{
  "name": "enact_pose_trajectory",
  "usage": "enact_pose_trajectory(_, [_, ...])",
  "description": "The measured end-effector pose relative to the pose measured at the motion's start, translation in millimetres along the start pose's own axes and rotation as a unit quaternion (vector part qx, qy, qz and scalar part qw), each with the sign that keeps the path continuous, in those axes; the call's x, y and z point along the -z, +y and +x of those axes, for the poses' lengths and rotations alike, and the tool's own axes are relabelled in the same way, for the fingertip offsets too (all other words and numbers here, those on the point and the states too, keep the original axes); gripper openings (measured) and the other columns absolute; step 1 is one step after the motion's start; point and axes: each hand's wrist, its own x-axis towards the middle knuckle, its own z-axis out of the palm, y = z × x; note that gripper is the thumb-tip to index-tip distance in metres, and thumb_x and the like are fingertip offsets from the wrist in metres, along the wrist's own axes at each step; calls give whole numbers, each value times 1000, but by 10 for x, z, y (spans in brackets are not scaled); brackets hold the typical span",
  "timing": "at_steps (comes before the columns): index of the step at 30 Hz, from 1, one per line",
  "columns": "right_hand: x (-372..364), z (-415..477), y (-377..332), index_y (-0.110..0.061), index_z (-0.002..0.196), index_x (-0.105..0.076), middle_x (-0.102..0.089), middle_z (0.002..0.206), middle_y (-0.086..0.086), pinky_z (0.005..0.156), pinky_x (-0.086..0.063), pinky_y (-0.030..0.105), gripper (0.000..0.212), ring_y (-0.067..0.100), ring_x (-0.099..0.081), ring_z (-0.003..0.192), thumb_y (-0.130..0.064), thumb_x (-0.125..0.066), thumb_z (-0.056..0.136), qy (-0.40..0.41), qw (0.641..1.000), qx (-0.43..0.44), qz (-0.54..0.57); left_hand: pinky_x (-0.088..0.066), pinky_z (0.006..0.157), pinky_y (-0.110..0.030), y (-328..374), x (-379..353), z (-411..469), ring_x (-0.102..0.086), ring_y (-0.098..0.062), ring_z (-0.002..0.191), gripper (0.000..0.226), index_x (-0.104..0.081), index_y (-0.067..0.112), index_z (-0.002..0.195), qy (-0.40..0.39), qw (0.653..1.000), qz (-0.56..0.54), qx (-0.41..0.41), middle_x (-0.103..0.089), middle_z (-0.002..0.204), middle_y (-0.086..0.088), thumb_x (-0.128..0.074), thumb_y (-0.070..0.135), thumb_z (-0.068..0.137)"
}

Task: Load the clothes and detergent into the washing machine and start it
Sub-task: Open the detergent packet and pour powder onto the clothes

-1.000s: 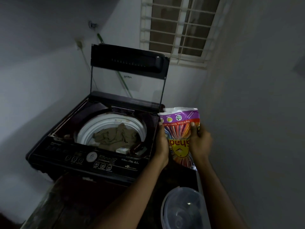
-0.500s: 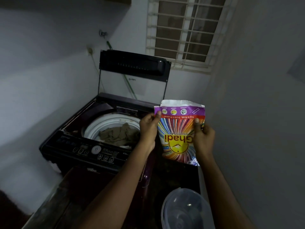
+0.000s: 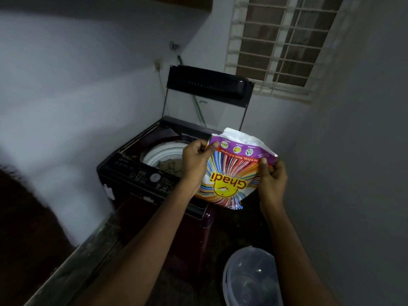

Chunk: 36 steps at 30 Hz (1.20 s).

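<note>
Now I see one detergent packet (image 3: 231, 175), its mouth open, pinched by my left hand (image 3: 195, 161) and right hand (image 3: 272, 181); one washing machine (image 3: 141, 173), lid up.

"Ghadi" upside down on detergent packet (image 3: 229, 173)

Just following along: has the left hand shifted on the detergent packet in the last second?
Yes. The left hand slid up the detergent packet to its top corner, now covering the right of the white drum rim.

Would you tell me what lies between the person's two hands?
In the head view, the detergent packet lies between left hand and right hand, both pinching it.
</note>
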Motion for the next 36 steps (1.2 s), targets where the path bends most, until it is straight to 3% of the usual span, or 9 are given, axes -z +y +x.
enact_pose_trajectory(3, [-255, -204, 9, -21, 94, -56, -70, 91, 3, 69, -56, 26, 4, 15, -67, 80, -18, -56, 96, -38, 999, -15, 23, -47, 71, -40, 64, 401, -95, -58, -23, 75, 42, -62, -3, 81, 30, 999, 21, -8, -66, 80, -17, -78, 36, 79])
enact_pose_trajectory(7, [-665, -432, 89, -18, 88, -60, -70, 84, 2, 66, -54, 25, 8, 12, -66, 74, -13, -58, 95, -80, 996, -19, 31, -50, 64, -31, 164, 976, -254, -63, -17, 69, 32, -61, -10, 82, 80, 996, 31, -9, -69, 76, -11, -76, 18, 85])
enact_pose_trajectory(10, [-1037, -583, 174, -17, 84, -62, -70, 83, 4, 66, -53, 28, 9, 14, -65, 74, -14, -62, 92, -117, 993, -27, 11, -51, 62, -26, 221, 1441, -328, -63, -11, 65, 21, -63, 0, 75, 123, 991, 48, -13, -70, 71, -3, -76, 13, 84])
enact_pose_trajectory(15, [-1825, -860, 378, -11, 88, -66, -69, 88, 13, 72, -54, 33, 0, 18, -64, 76, -11, -66, 88, -162, 986, -37, 11, -54, 71, -38, 339, 2280, -364, -65, -26, 75, 26, -61, -11, 79, 180, 982, 52, -23, -69, 82, -28, -77, 10, 82])
enact_pose_trajectory(20, [-2717, -1226, 642, -11, 87, -66, -69, 83, 5, 69, -51, 25, 7, 12, -63, 73, -6, -63, 90, -201, 978, -62, 18, -52, 58, -20, 468, 3169, -306, -68, -7, 62, 20, -63, -6, 74, 234, 964, 125, -26, -71, 68, -2, -78, 6, 80])
enact_pose_trajectory(25, [-3483, -1555, 978, -14, 85, -69, -71, 94, 17, 81, -55, 42, 3, 24, -66, 84, -13, -68, 87, -237, 968, -82, 0, -46, 64, -27, 541, 4041, -241, -57, -1, 59, 28, -61, 20, 60, 265, 930, 250, -38, -64, 61, 2, -85, 19, 75])
enact_pose_trajectory(30, [-4140, -1780, 1225, -7, 87, -68, -54, 100, 12, 81, -50, 19, 3, 9, -59, 80, -10, -68, 87, -253, 965, -53, -40, -42, 58, -24, 456, 4717, -150, -52, 2, 54, 34, -56, 14, 58, 296, 893, 337, -23, -58, 57, 5, -84, 25, 76])
enact_pose_trajectory(33, [-4428, -1881, 1530, -18, 88, -67, -59, 103, 11, 80, -54, 36, 5, 25, -64, 89, -14, -65, 90, -300, 950, -68, -54, -39, 55, -13, 329, 4995, -123, -54, 5, 54, 36, -52, 20, 58, 302, 881, 363, 19, -58, 58, 9, -82, 25, 78])
enact_pose_trajectory(36, [-4653, -2001, 1919, -12, 93, -67, -67, 104, 17, 71, -58, 35, 6, 28, -68, 88, -12, -61, 92, -325, 936, -115, -69, -58, 68, -35, 55, 5263, -128, -69, -11, 71, 26, -61, 11, 67, 319, 880, 345, 67, -70, 72, -2, -79, 24, 80])
